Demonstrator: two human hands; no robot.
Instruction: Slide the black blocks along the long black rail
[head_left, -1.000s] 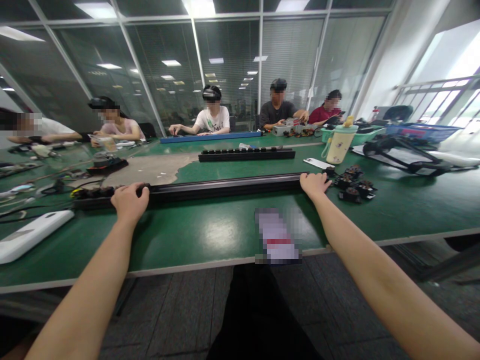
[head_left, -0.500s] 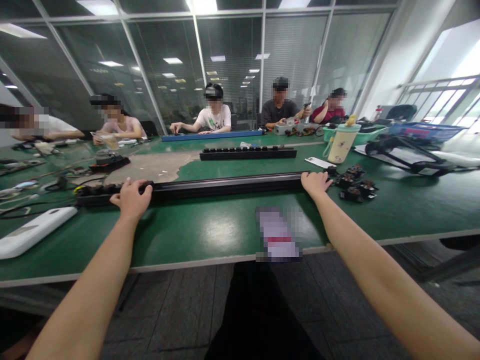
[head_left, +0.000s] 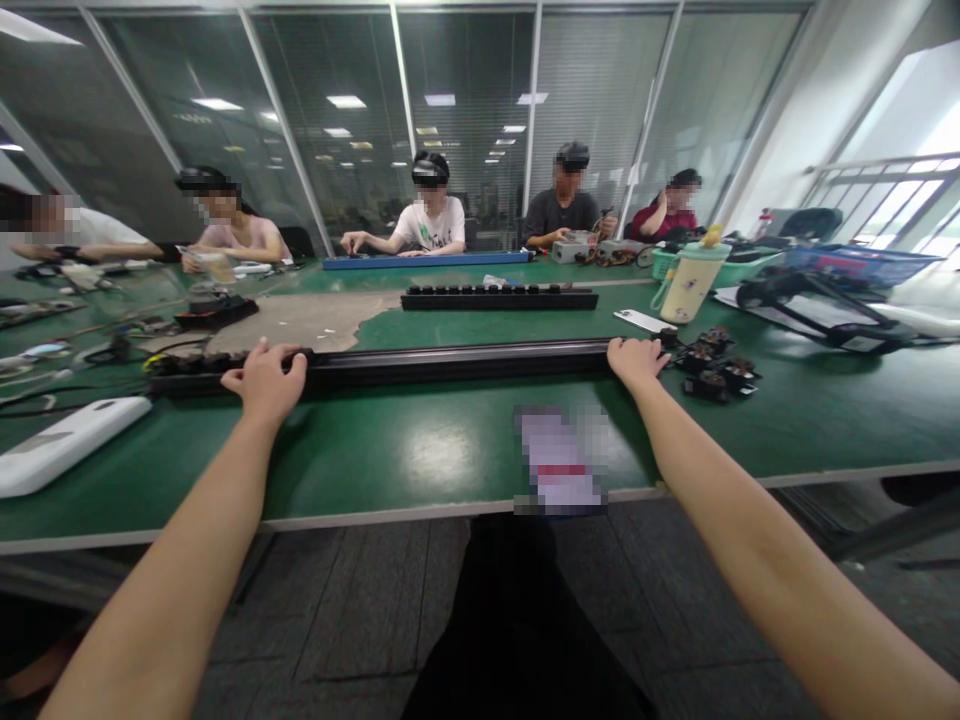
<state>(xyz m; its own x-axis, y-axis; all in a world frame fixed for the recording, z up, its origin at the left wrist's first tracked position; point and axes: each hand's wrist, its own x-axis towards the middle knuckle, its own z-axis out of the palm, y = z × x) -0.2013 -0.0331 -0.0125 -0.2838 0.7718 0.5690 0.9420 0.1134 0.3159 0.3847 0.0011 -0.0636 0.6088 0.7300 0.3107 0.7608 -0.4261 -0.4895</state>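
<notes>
A long black bar (head_left: 457, 365) lies across the green table (head_left: 360, 480) in front of me. Its upper face is smooth and shiny in the middle, while a row of dark round parts (head_left: 196, 366) shows toward the left end. My left hand (head_left: 268, 378) grips the bar left of its middle, thumb and fingers curled over it. At the right end, my right hand (head_left: 637, 358) has its fingers bent over the bar; the fingertips are partly hidden. Just past that hand lie several small black parts with brownish tops (head_left: 720, 378).
Nearer me is a phone (head_left: 559, 460) by the table edge, and a white device (head_left: 75, 445) lies left. Beyond are a second black bar (head_left: 499, 299), a white phone (head_left: 641, 321), a cream tumbler (head_left: 690, 285) and baskets (head_left: 862, 268). Several people sit opposite.
My view has tilted slightly, so the table scene sits a little higher in the picture. Both hands keep their places on the bar, with no clear movement of it.
</notes>
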